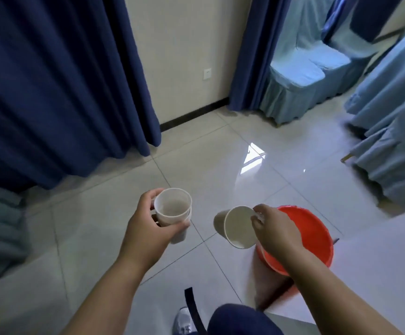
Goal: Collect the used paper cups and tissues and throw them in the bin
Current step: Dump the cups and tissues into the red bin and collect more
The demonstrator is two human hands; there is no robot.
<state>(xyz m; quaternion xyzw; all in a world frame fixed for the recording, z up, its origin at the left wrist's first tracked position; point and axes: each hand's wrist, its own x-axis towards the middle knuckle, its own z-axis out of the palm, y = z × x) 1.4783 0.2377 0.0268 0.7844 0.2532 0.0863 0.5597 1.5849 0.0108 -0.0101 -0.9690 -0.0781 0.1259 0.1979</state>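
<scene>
- The left hand [148, 228], at centre frame, has its grip wrapped round a stack of paper cups [172, 213]; the cups are off-white, smooth, tapered, nested one inside another, upright with the round mouth facing up and the inside bare.
- The right hand [271, 228], right of centre, pinches the rim of a single paper cup [237, 227] between thumb and fingertips; this cup is tipped on its side, mouth toward the camera, base pointing left; it hangs just beside the bin's near-left edge.
- The bin [312, 228] is a round red-orange plastic bucket with a smooth rolled rim, standing on the floor at lower right; the right forearm crosses over it and hides part of its opening.
- The floor [220, 153] is glossy pale tile with thin dark joints, carrying a bright window reflection.
- Heavy navy curtains [51, 81] hang in folds at upper left; light-blue pleated chair covers [300, 76] fill the upper right; a white wall socket [206, 74] sits between them.
- A dark trouser knee and a grey shoe [183, 321] show at the bottom edge.
</scene>
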